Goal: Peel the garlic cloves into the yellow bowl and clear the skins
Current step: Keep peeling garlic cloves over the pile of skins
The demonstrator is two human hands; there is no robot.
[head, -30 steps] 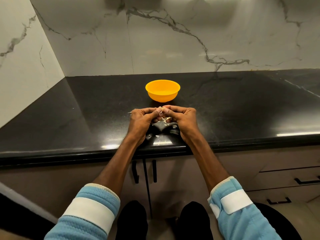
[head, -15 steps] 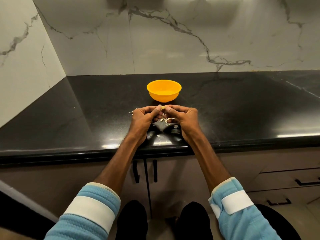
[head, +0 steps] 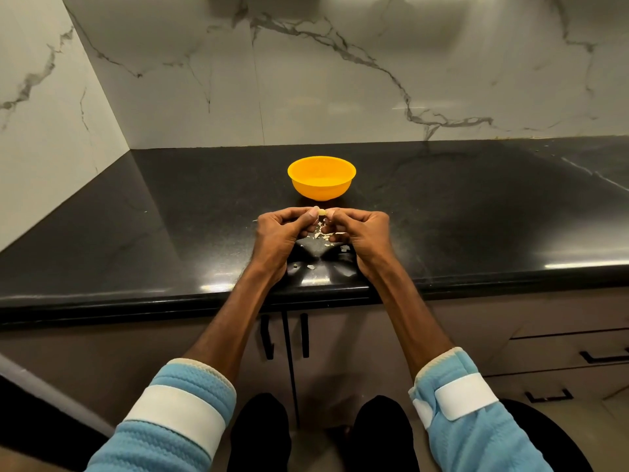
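Clove (head: 321, 211): tiny pale-yellow nub, rounded. You've got it pinched between both hands, just above the counter and just short of the bowl.
Left hand (head: 279, 233): fingers curled in tight, thumb and fingertip nipping the clove's left side.
Right hand (head: 360, 233): same deal, curled up and pinching the right side. The fingertips of both hands nearly meet.
Bowl (head: 320, 190): smooth yellow, looks like plastic, round and deep, sitting upright just beyond your hands. Can't tell what's in it.
Skins (head: 320, 235): thin, papery off-white flakes scattered on the counter under and between your hands, with a few nearer the front edge.
Counter (head: 170, 233): glossy black stone with faint speckle and pale veins, a rounded front edge, and light glare on it.
Walls (head: 340, 80): white marble-look slabs with grey veining, meeting in a corner on your left.
Cabinets (head: 374, 335): matte taupe doors below the counter with slim black bar handles (head: 267, 337), and drawers off to the right.
Sleeves (head: 177, 413): fuzzy light-blue knit, a white band on each.
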